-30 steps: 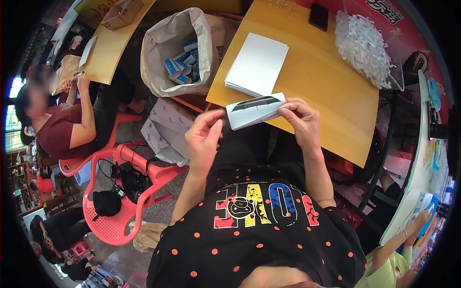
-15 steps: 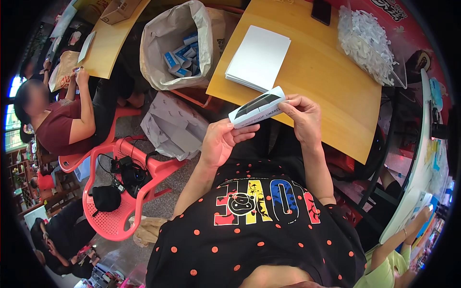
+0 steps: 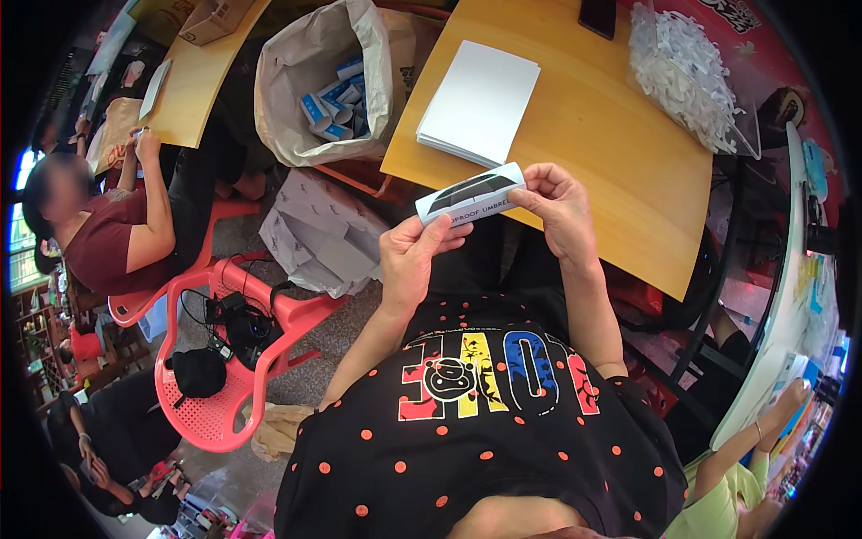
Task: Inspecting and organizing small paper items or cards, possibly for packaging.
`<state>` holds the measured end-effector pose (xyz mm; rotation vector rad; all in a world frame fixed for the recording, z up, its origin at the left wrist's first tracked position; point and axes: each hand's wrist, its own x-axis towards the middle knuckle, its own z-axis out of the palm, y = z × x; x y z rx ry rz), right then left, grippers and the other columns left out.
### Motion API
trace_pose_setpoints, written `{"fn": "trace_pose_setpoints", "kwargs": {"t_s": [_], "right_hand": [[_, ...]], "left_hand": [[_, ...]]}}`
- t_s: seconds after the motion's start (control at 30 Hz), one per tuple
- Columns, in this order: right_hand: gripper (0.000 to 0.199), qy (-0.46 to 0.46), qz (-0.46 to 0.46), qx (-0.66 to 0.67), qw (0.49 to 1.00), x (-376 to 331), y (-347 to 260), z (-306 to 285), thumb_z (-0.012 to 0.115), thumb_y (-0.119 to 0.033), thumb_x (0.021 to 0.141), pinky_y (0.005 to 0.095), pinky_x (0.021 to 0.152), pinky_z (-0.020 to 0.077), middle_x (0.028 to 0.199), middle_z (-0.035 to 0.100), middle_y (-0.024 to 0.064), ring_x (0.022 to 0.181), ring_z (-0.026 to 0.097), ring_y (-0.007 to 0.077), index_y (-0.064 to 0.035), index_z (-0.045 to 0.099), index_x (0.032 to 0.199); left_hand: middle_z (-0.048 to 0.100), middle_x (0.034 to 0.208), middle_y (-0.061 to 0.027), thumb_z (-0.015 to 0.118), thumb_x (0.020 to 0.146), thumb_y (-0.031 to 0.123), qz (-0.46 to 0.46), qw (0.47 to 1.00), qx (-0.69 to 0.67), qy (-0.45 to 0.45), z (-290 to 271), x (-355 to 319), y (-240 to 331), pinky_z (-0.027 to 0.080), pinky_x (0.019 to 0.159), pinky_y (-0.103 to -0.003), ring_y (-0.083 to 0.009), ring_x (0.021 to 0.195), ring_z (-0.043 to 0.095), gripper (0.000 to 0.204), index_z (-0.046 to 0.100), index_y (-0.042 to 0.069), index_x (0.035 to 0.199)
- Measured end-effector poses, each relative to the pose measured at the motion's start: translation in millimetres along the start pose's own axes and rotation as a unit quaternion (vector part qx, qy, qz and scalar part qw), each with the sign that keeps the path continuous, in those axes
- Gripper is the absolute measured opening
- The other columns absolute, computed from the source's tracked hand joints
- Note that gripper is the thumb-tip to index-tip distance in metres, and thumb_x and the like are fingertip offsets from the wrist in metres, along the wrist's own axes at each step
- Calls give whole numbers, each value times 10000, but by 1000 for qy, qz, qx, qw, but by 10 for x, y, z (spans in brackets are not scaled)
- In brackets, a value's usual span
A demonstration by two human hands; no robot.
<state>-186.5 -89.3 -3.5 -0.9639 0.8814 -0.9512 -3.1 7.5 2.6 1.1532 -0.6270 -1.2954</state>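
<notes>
A curved white paper sleeve (image 3: pixel 468 199), printed with a dark umbrella picture and some lettering, is held in front of my chest, just off the table's near edge. My left hand (image 3: pixel 415 259) pinches its left end between thumb and fingers. At the other end, my right hand (image 3: pixel 560 214) grips the upper right corner, thumb in front and fingers curled behind. Beyond the sleeve lies a stack of white sheets (image 3: pixel 479 101) on the yellow wooden table (image 3: pixel 620 171). Several blue and white rolled sleeves (image 3: pixel 334 110) rest inside a large pale sack (image 3: pixel 275 85) left of the table.
A clear box of small white curled pieces (image 3: pixel 684 79) and a dark phone (image 3: pixel 598 16) sit on the table's far side. At left stands a red plastic chair (image 3: pixel 211 418) with black cables and a cap. A seated person (image 3: pixel 135 225) works at another table; another person's arm (image 3: pixel 763 427) shows lower right.
The sleeve has shifted slightly left and is bowed more. My left thumb has moved up onto its printed front, and my right hand has come a little left with it.
</notes>
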Motion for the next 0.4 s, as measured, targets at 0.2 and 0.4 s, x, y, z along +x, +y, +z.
{"fn": "trace_pose_setpoints", "kwargs": {"t_s": [0.2, 0.4], "right_hand": [[153, -32, 45, -12, 998, 17, 34, -51, 720, -49, 789, 239, 737, 497, 835, 668, 70, 762, 621, 109, 20, 637, 899], [162, -39, 67, -13, 997, 10, 60, -75, 719, -52, 791, 245, 760, 500, 856, 673, 83, 772, 627, 120, 21, 641, 913]], "left_hand": [[660, 986, -189, 531, 951, 136, -9, 1000, 4, -6, -37, 7, -32, 584, 698, -309, -277, 868, 682, 264, 605, -84, 1076], [649, 1020, -200, 524, 953, 135, -44, 998, -33, -15, -61, 21, -25, 589, 677, -311, -291, 872, 681, 287, 574, -88, 1127]]}}
